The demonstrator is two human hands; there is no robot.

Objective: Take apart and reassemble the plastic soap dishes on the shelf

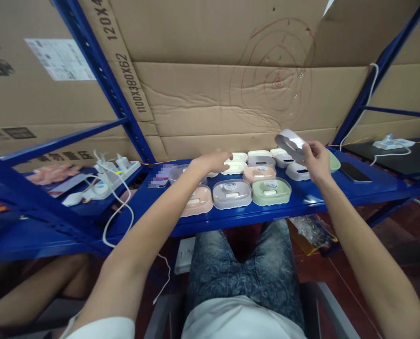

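Observation:
My right hand [317,160] is raised over the right part of the blue shelf. It pinches a grey plastic cover [291,143], rounded and tilted upright. My left hand [215,162] reaches to the back row, its fingers apart beside a cream plastic piece [235,167]; whether they touch it I cannot tell. Nearer me stand rounded plastic boxes with clear covers: a pink box [200,200], a grey box [232,194] and a green box [271,192]. Behind them sits another pink box [259,174]. A pale grey piece [297,172] lies below my right hand.
A dark phone [354,172] lies at the shelf's right. On the left, a white power strip [125,172] trails cables over the blue shelf [245,217]. Cardboard [202,94] closes off the back, between blue posts. Another person's arm [36,292] shows at lower left.

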